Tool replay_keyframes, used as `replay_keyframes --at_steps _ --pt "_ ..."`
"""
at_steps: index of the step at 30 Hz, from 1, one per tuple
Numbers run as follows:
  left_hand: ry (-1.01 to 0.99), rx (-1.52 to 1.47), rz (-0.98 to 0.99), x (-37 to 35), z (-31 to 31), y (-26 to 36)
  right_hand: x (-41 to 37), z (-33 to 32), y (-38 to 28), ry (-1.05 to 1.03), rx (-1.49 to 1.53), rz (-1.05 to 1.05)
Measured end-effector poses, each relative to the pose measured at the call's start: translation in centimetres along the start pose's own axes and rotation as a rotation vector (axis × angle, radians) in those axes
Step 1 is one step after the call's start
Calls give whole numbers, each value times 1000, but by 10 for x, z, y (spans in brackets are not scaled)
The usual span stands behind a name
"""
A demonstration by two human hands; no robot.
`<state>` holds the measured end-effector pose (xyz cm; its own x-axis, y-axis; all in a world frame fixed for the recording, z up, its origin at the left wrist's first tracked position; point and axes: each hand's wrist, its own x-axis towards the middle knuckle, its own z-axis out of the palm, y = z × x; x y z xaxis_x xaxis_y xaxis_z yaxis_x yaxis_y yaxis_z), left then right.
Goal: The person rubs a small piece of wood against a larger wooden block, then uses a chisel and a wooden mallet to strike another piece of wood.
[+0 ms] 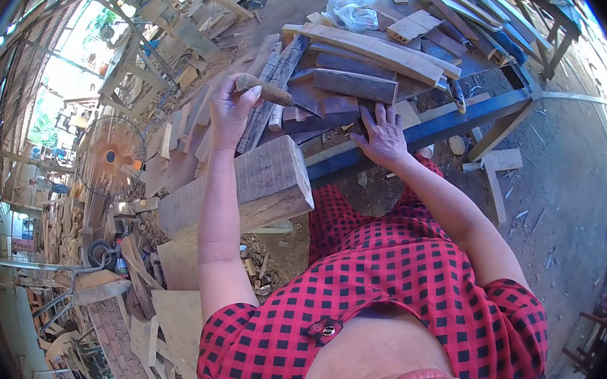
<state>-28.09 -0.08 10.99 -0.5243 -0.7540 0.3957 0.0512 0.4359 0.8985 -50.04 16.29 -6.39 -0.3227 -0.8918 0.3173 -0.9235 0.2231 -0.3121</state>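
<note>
Wooden-handled tool (266, 92) in left hand (230, 113), tip unclear.

— Your left hand (230, 109) grips a tool (266, 90) with a smooth, matt wooden handle.
— And under your right hand (384, 138)?
— Rough, weathered grey planks (352, 84); the rail (456, 122) looks like blue-painted metal, perhaps wood. The bag (351, 8) is glossy plastic.

Left hand (230, 111): raised, arm reaching almost straight forward from the shoulder, forearm bare, wrist tipped slightly inward. Fingers and thumb curled tight around a brown wooden tool handle (271, 93). Right hand (385, 137): lower, nearer the body, palm down, fingers spread flat, gripping nothing. Right elbow bent, bare forearm angled in towards the left. Hands apart, not touching.
</note>
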Motion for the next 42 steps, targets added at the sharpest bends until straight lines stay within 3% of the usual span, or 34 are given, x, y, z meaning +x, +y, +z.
replay_keyframes --at_steps 7,9,11,13,15,17,19,20,22,25,26,34,36,42 --pt "-20 -26 -38 3 -4 -3 -2 7 1 39 3 16" --pt "14 -5 -58 4 -2 -6 -2 -8 -3 47 132 14" --pt "9 94 -47 6 2 -6 -2 1 1 214 198 -45" --pt "28 -174 -96 17 4 -31 -2 15 4 243 163 -43" --pt "52 -354 -54 24 14 -44 -4 1 0 6 181 29" --pt "-17 -447 -24 33 35 -48 -2 6 3 -6 182 29" --pt "162 -444 -30 38 50 -49 -5 8 4 124 56 6" --pt "149 -454 -33 41 57 -47 -6 6 3 127 47 20" --pt "291 -242 80 48 70 -46 -6 6 5 146 65 -3" --pt "377 -205 63 53 88 -39 -6 7 5 157 59 -12" --pt "401 -197 58 54 92 -37 -4 6 5 54 145 15" --pt "353 -172 124 59 90 -43 -5 1 4 -1 168 29" --pt "344 -181 131 61 85 -50 -5 3 4 82 38 -10" --pt "322 -221 158 58 85 -51 -4 5 4 86 52 -11"
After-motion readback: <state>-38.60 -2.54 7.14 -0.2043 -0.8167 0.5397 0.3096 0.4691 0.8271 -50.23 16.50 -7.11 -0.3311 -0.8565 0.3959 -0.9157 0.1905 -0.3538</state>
